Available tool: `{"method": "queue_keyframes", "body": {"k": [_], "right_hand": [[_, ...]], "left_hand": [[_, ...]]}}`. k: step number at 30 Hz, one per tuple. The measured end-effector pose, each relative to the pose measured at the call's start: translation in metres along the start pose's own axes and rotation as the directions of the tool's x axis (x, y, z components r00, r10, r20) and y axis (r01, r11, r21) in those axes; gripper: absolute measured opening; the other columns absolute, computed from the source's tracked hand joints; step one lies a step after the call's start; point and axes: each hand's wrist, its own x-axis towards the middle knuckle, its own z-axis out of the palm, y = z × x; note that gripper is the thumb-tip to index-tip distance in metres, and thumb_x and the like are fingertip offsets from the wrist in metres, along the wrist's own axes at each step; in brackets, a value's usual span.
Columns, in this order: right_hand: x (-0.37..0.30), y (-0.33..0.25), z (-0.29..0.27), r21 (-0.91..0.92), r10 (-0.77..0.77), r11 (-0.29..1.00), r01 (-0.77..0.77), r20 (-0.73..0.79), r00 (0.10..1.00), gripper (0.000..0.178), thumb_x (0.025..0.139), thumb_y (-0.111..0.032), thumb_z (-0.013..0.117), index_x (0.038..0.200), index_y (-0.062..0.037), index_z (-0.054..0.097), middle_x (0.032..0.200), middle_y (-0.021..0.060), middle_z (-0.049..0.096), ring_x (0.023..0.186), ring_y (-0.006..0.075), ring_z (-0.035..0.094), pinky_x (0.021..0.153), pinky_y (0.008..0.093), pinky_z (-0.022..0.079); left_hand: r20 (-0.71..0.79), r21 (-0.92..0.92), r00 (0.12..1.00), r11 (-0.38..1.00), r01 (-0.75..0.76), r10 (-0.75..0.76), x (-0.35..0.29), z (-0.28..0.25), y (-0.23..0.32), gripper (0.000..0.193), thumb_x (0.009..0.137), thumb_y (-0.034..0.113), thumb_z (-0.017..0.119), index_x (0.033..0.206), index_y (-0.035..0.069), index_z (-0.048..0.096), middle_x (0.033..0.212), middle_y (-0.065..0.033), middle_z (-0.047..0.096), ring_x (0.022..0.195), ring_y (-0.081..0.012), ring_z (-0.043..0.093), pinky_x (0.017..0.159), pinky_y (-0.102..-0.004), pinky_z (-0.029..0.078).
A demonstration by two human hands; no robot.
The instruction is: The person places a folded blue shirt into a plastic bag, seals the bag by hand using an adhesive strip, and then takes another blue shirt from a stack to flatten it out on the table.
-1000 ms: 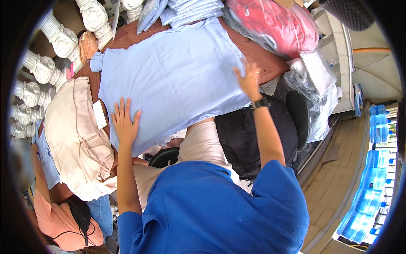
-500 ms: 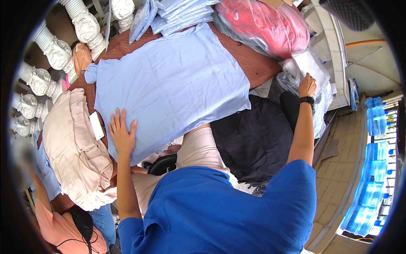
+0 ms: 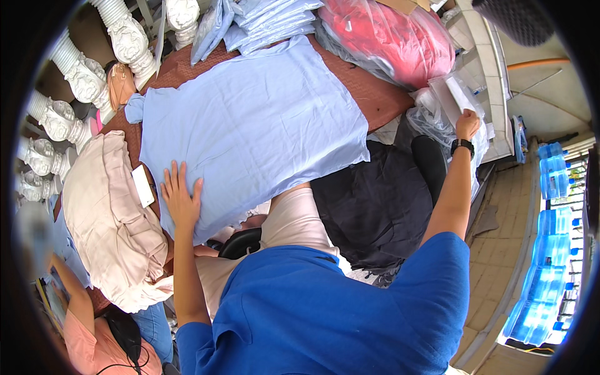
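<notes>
A light blue garment (image 3: 250,125) lies spread over the brown-covered table in front of me, its near edge hanging toward my lap. My left hand (image 3: 181,197) rests flat on its lower left corner, fingers apart. Off to the right, my right hand (image 3: 467,124), with a black watch at the wrist, pinches the near edge of a flat white sheet (image 3: 461,95). Whether the sheet is paper or card I cannot tell. Under and around it are clear plastic bags (image 3: 431,112). Beside my left hand, a small white card (image 3: 142,186) lies at the table's edge.
A beige cloth pile (image 3: 109,219) sits at the left, near another person in a peach top (image 3: 87,337). Bagged blue garments (image 3: 272,25) and a plastic-wrapped red bundle (image 3: 394,40) stand at the back. Black fabric (image 3: 375,206) lies right of my lap. White balusters (image 3: 87,81) line the far left.
My right hand has shifted slightly right, and the white sheet's near edge has tilted up with it. My left hand stays put. The other person's arm at the left has moved.
</notes>
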Motion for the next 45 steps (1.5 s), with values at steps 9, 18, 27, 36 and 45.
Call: {"method": "queue_keyframes", "body": {"k": [9,18,27,36,45], "right_hand": [[-0.114,-0.255,-0.150,0.446,-0.295,0.805,0.391,-0.270,0.916,0.012,0.097,0.000,0.056,0.108,0.0024,0.059,0.101,0.0248,0.067,0.091,0.0431,0.066,0.077,0.0478,0.050],[-0.337,-0.378,-0.171,0.988,-0.952,-0.070,0.136,-0.107,0.287,0.031,0.078,0.012,0.062,0.104,-0.0065,0.060,0.105,0.0081,0.067,0.113,0.0261,0.063,0.111,0.0492,0.042],[-0.302,-0.384,-0.132,0.978,-0.974,0.096,0.184,0.053,0.222,0.003,0.093,-0.006,0.065,0.095,-0.0038,0.066,0.089,0.0072,0.068,0.097,0.0274,0.065,0.110,0.0499,0.038],[-0.298,-0.438,-0.080,0.938,-0.848,0.345,0.030,0.297,0.439,0.023,0.094,-0.018,0.068,0.106,0.0008,0.068,0.099,0.0188,0.068,0.099,0.0404,0.062,0.092,0.0446,0.049],[-0.323,-0.539,-0.052,0.859,-0.827,0.493,-0.139,0.512,0.231,0.023,0.090,-0.013,0.069,0.108,0.0007,0.071,0.093,0.0197,0.072,0.085,0.0328,0.069,0.079,0.0415,0.053]], "left_hand": [[0.010,-0.743,0.993,0.664,0.086,-0.117,0.016,-0.058,0.032,0.061,0.103,0.043,0.051,0.152,0.009,0.039,0.152,-0.0189,0.044,0.141,-0.0366,0.041,0.116,-0.0494,0.031],[0.470,-0.848,0.865,-0.359,0.389,-0.174,0.031,-0.041,0.029,0.081,0.101,0.064,0.041,0.151,0.001,0.032,0.148,-0.0163,0.049,0.131,-0.0280,0.053,0.109,-0.0411,0.043],[0.274,-0.863,0.820,0.247,0.440,-0.502,-0.015,-0.037,-0.037,0.051,0.088,0.004,0.073,0.134,0.003,0.052,0.136,-0.0137,0.058,0.107,-0.0134,0.060,0.090,-0.0295,0.050],[-0.105,-0.430,0.988,0.891,-0.148,0.113,0.020,-0.026,0.014,0.037,0.081,0.015,0.078,0.114,0.003,0.067,0.123,-0.0113,0.060,0.112,-0.0319,0.056,0.097,-0.0406,0.046],[0.284,-0.372,0.945,0.890,0.265,-0.162,0.052,0.003,0.015,0.035,0.085,0.015,0.075,0.117,0.007,0.065,0.116,-0.0118,0.056,0.112,-0.0357,0.057,0.095,-0.0441,0.046]]}}
